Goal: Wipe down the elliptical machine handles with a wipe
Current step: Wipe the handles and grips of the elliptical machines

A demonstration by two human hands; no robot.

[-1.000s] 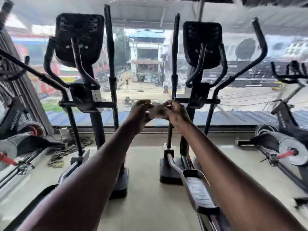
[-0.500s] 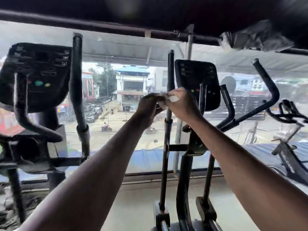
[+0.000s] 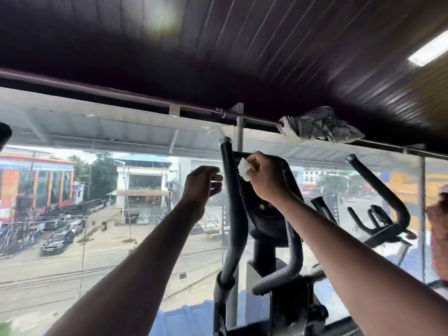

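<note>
Open air lies left of the upright handle (image 3: 229, 190), where the left hand (image 3: 202, 185) hovers just beside it. Right of it, the console (image 3: 266, 209) crowds close behind. Farther right, the curved handle (image 3: 378, 190) stands well apart, a gap between.

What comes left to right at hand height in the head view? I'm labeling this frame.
left hand → left handle → wipe → right hand → right handle

The white wipe (image 3: 244, 170) looks like soft paper against the elliptical handle (image 3: 231, 190), matt black with a shiny metal cap.
</note>
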